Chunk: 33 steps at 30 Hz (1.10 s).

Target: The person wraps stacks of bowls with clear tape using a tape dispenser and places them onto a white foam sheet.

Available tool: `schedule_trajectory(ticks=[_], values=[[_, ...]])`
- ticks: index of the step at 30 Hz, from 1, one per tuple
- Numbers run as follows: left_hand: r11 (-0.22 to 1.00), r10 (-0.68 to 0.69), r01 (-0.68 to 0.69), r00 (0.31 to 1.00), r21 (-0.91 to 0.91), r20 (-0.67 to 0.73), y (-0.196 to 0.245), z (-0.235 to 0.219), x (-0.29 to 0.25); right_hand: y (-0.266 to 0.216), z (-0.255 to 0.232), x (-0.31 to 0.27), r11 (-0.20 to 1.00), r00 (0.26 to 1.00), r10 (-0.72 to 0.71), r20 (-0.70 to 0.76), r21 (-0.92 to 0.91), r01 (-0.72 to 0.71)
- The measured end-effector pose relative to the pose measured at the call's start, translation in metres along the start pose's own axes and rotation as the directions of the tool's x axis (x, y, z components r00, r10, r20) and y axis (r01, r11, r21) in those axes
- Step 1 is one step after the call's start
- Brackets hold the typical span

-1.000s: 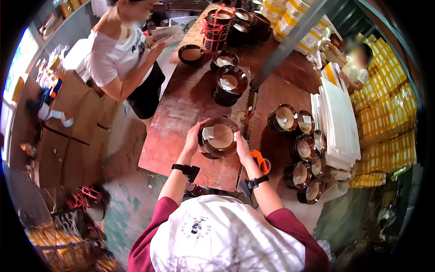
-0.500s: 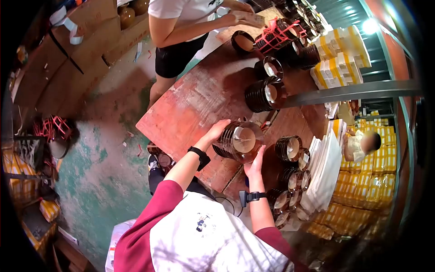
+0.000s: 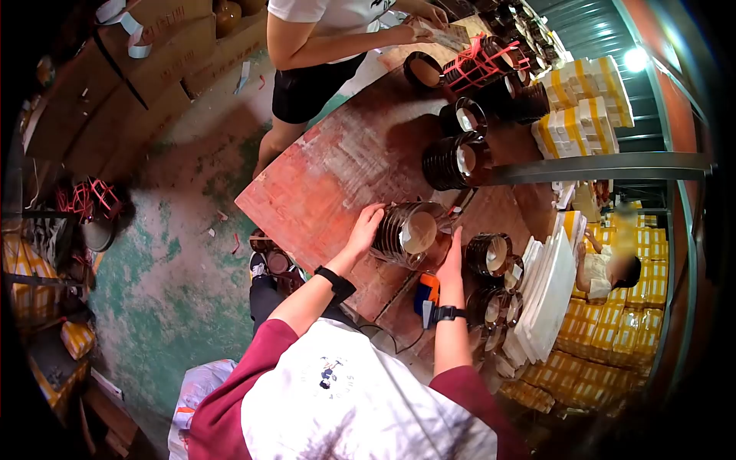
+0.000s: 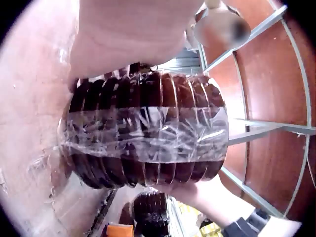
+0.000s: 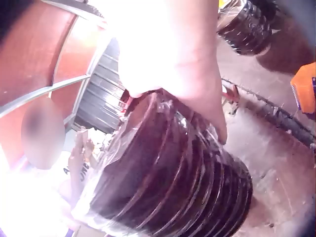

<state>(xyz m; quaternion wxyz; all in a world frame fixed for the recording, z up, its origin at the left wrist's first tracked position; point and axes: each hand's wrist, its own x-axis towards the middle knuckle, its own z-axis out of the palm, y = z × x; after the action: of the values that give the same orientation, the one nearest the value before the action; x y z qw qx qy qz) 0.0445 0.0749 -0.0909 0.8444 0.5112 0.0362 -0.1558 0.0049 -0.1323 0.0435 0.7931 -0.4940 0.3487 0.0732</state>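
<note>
Between my two hands is a stack of dark brown bowls (image 3: 405,236), tilted over the front of the table with its open end toward the right in the head view. A wide band of clear tape (image 4: 148,133) runs along the side of the stack. My left hand (image 3: 366,231) grips the stack's left side. On the opposite side my right hand (image 3: 451,257) holds it, thumb and fingers spread over the bowls in the right wrist view. An orange and blue tape dispenser (image 3: 427,295) lies on the table near my right wrist.
The reddish wooden table (image 3: 307,176) carries more bowl stacks (image 3: 452,162) ahead and others (image 3: 487,254) on the right. White foam sheets (image 3: 544,295) lean beside those. A metal post (image 3: 598,167) crosses at the right. Another person (image 3: 322,46) stands at the table's left side.
The head view has swung round. The stack, seen from above a second ago, now lies tilted toward its side, still held between both hands. The person at left handles a flat sheet.
</note>
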Motion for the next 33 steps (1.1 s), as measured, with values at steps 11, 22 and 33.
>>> schedule_trajectory(ticks=[11,22,33], values=[[0.903,0.198,-0.288,0.937,0.319,0.288,0.011,-0.002,0.007,0.017,-0.004,-0.015,0.995,0.999,-0.034,0.007,0.098,0.034],[0.974,-0.022,-0.038,0.964,0.221,0.263,0.012,-0.001,0.003,0.025,-0.006,-0.025,0.943,0.991,-0.103,0.086,0.325,0.069],[0.974,-0.048,-0.018,0.958,0.228,0.282,0.017,-0.006,0.003,0.038,-0.049,-0.039,0.964,0.988,-0.094,0.12,0.259,0.06]])
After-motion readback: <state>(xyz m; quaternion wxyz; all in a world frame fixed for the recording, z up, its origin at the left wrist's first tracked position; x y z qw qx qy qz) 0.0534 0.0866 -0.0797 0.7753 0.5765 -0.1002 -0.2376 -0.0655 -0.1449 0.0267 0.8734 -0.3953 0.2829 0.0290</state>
